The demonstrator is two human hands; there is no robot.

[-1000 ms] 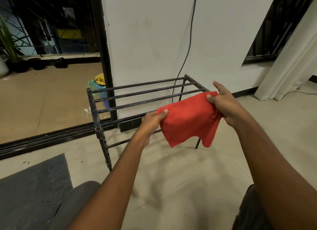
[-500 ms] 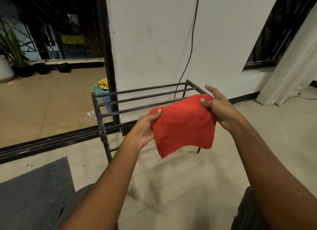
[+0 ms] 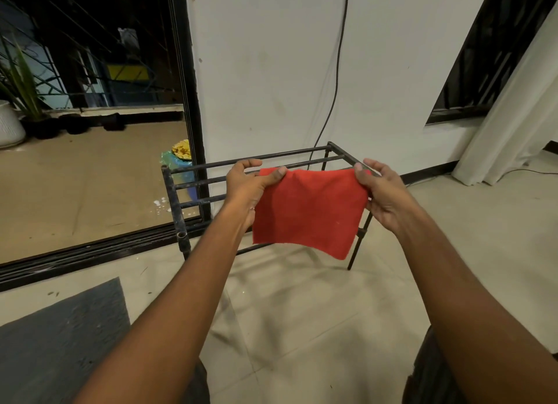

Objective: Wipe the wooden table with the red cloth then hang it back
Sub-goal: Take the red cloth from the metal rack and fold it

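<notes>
Your left hand [image 3: 246,189] pinches the upper left corner of the red cloth [image 3: 308,212] between thumb and curled fingers, and your right hand [image 3: 382,197] pinches the upper right corner the same way. Stretched flat between them, the cloth hangs in front of the black metal rack [image 3: 211,180] (whether its top edge touches a bar, you cannot tell). That rack stands on the tiled floor [image 3: 302,313] against the white wall [image 3: 271,71], beside a sliding glass door [image 3: 90,132]. A grey mat [image 3: 60,337] lies at lower left.
</notes>
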